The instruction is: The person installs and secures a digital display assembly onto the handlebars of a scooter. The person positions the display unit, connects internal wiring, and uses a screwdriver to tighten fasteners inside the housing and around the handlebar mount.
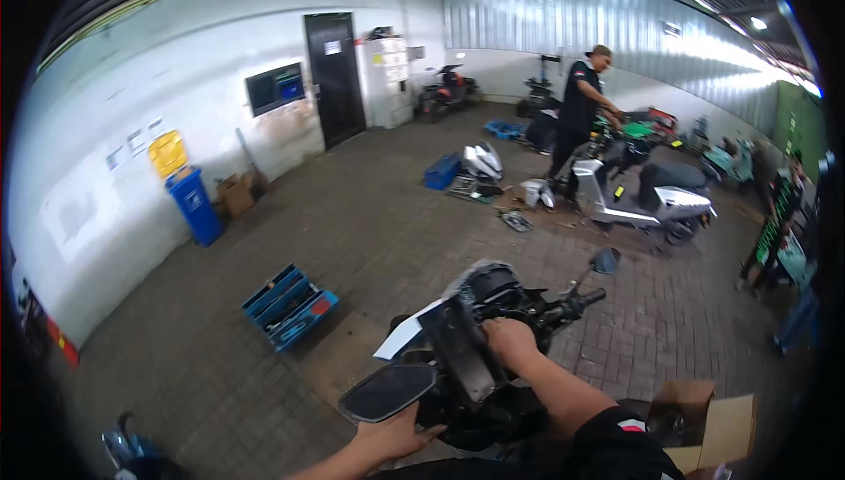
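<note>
Black scooter front (491,283), near centre, between both hands.
Right hand (510,343), seemingly closed on the dark panel (464,352), presumably for steadiness; left hand (389,434) beneath the left mirror (387,392), grip hidden, cannot tell.

Left fingers (407,420) and right fingers (500,330) touch a scooter (466,355).

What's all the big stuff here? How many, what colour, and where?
Near scooter: one, mostly black, bottom middle
Mirrors: two, dark, on near scooter
Toolbox: one, blue, left floor
Bin: one, blue and yellow, white wall
Door: one, black, white wall
Silver scooter: one, silver and black, right
Other scooters: several, mixed colours, back
Capped co-worker: one, dark clothes, at silver scooter
Open carton: one, brown, lower right
Left fingers: one hand, bare, below nearer mirror
Right fingers: one hand, bare, at near scooter
</note>
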Motion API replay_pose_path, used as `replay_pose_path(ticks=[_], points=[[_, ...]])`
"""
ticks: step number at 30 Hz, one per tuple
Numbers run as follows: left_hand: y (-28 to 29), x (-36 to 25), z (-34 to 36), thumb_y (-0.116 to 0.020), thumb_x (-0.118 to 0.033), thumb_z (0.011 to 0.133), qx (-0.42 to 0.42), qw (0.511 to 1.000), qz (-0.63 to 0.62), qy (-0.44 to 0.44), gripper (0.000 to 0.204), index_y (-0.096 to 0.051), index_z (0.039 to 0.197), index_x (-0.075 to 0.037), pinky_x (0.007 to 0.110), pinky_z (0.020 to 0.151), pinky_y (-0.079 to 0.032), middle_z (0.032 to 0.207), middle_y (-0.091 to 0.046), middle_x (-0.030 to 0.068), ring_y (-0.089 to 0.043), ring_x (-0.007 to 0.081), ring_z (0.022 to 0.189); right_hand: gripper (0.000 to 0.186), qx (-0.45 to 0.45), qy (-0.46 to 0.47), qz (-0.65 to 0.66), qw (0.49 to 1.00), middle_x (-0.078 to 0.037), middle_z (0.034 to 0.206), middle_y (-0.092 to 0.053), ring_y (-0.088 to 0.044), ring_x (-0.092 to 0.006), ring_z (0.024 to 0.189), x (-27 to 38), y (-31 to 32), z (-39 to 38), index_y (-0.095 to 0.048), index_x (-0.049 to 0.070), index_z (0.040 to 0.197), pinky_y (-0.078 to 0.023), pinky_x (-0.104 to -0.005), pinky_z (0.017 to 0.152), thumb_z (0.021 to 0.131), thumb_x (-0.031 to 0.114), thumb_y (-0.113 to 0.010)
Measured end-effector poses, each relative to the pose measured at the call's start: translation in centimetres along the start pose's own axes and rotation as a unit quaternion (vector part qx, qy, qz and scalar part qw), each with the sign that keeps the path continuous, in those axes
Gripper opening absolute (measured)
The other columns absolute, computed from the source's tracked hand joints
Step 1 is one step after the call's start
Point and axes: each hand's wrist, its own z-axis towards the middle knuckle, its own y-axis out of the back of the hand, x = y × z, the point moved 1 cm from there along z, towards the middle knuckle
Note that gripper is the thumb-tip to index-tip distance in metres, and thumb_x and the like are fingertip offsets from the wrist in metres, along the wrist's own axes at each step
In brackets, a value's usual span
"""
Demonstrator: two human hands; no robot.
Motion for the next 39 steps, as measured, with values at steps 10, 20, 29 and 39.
replay_pose_path(ticks=[10, 20, 29, 39], points=[[-0.7, 0.3, -0.1, -0.059, -0.067, 0.088, -0.111, 0.989, 0.013, -0.101, 0.094, -0.038, 0.151, 0.0, 0.047, 0.12, -0.027, 0.152, -0.042, 0.0268, -0.036, 0.0419, 0.144, 0.013, -0.025, 0.049, -0.06, 0.997, -0.015, 0.092, -0.069, -0.069, -0.0342, 0.087, -1.8, -1.1, -0.1, -0.062, 0.008, 0.096, -0.055, -0.0452, 0.076, 0.088, 0.018, -0.059], [-0.5, 0.2, -0.4, -0.07, -0.056, 0.086, -0.055, 0.997, 0.019, -0.052, 0.084, -0.049, 0.14, 0.004, 0.047, 0.113, -0.036, 0.138, -0.054, 0.0278, -0.048, 0.0425, 0.133, 0.031, 0.021, 0.023, -0.054, 0.998, -0.018, 0.088, -0.071, -0.07, -0.0346, 0.087, -0.1, -0.8, 0.8, -0.067, 0.005, 0.096, -0.056, -0.0444, 0.076, 0.096, 0.035, -0.058], [-0.4, -0.4, 0.0, -0.074, -0.051, 0.085, -0.046, 0.999, -0.001, -0.014, 0.076, -0.054, 0.135, 0.002, 0.043, 0.107, -0.043, 0.131, -0.061, 0.0237, -0.056, 0.0377, 0.126, 0.037, -0.001, -0.017, -0.003, 1.0, -0.016, 0.083, -0.071, -0.071, -0.0362, 0.082, 0.0, 0.3, -0.2, -0.068, 0.004, 0.09, -0.057, -0.044, 0.074, 0.097, 0.039, -0.059], [-0.5, -0.6, -0.2, -0.076, -0.045, 0.083, -0.069, 0.997, 0.024, -0.019, 0.07, -0.055, 0.131, 0.002, 0.044, 0.101, -0.047, 0.122, -0.064, 0.0248, -0.06, 0.0405, 0.118, 0.033, -0.001, -0.023, 0.023, 0.999, -0.016, 0.084, -0.071, -0.071, -0.0359, 0.082, 0.2, -0.1, 0.0, -0.068, 0.005, 0.092, -0.057, -0.0453, 0.075, 0.097, 0.036, -0.058]])
